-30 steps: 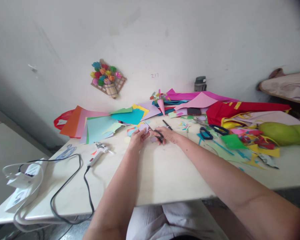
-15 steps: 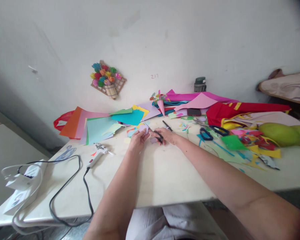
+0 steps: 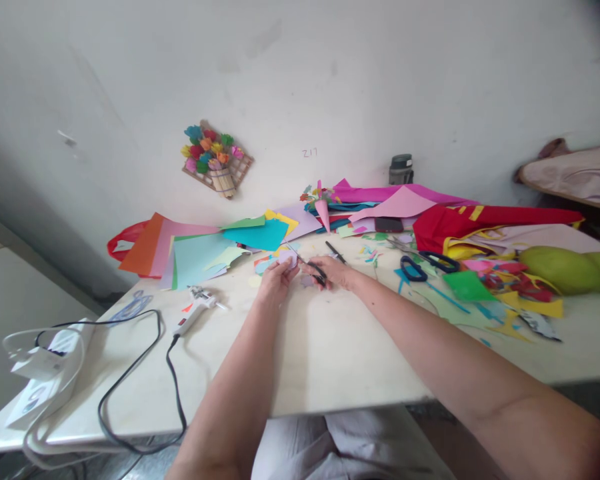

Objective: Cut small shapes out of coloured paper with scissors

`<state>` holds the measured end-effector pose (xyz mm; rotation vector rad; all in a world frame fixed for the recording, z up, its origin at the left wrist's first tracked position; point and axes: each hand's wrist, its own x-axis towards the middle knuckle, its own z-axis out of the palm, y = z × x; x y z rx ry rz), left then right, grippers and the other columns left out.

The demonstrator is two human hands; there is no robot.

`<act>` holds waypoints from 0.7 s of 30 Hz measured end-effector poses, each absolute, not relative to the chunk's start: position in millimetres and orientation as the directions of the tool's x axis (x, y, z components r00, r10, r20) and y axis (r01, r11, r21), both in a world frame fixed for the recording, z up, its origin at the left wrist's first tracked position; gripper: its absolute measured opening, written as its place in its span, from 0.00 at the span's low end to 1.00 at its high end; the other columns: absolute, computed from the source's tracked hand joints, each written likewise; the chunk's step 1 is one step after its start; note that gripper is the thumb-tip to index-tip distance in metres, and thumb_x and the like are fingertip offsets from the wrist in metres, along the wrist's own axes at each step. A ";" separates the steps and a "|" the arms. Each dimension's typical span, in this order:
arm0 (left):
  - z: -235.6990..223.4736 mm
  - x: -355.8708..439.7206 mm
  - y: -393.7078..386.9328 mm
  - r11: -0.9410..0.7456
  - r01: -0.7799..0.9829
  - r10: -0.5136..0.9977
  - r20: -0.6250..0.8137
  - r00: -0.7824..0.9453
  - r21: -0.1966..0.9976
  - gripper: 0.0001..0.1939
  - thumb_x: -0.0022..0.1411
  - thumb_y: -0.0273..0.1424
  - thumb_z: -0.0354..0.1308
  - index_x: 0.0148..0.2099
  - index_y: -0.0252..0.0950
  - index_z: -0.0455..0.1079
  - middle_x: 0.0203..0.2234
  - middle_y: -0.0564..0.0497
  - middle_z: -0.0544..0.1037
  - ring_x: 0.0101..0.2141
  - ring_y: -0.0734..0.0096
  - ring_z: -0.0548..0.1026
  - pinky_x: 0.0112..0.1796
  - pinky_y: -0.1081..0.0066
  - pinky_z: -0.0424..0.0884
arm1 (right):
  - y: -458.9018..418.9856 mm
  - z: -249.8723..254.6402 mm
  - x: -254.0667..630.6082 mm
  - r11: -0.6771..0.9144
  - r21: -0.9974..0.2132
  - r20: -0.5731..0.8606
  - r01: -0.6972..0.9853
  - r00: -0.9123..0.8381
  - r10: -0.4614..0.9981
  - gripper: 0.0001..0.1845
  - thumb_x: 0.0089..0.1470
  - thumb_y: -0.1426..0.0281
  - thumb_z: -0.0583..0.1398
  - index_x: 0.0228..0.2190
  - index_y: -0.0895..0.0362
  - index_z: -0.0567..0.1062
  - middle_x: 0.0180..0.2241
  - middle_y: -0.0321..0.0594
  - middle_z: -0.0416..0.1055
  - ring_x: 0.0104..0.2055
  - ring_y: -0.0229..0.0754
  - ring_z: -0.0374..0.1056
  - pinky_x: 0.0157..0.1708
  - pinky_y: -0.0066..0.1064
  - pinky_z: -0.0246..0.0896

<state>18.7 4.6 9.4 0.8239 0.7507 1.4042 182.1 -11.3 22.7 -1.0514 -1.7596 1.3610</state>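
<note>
My left hand pinches a small piece of lilac paper just above the table. In my right hand is a pair of scissors with black handles, its blades pointing up and left beside the lilac paper. I cannot make out whether the blades touch the paper. Small paper cutouts lie behind my left hand, and a lilac scrap rests under the scissors. A black pen lies just beyond my right hand.
To the left are a glue gun, its black cord and a white power strip. Coloured sheets lie at the back left. At right are large scissors, paper scraps, a phone and red cloth.
Almost nothing differs. Both hands keep their places and their hold on the paper and the scissors.
</note>
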 end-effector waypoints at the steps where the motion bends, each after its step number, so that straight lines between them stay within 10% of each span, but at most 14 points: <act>1: 9.1 18.6 4.8 -0.008 -0.530 0.999 0.033 0.037 0.848 0.05 0.53 0.21 0.58 0.34 0.29 0.72 0.31 0.46 0.78 0.32 0.72 0.76 0.35 0.74 0.74 | -11.1 22.7 182.1 0.132 -0.972 0.030 0.196 -0.452 0.891 0.19 0.49 0.54 0.59 0.24 0.58 0.64 0.17 0.30 0.64 0.14 0.29 0.60 0.08 0.18 0.48; 21: 9.2 18.2 5.6 0.000 -0.548 0.999 0.022 0.033 0.836 0.04 0.53 0.20 0.58 0.34 0.28 0.72 0.31 0.45 0.78 0.31 0.72 0.77 0.35 0.74 0.74 | -8.9 19.7 180.7 0.165 -0.967 0.063 0.194 -0.446 0.893 0.17 0.49 0.56 0.59 0.24 0.58 0.64 0.16 0.29 0.63 0.13 0.29 0.59 0.08 0.20 0.47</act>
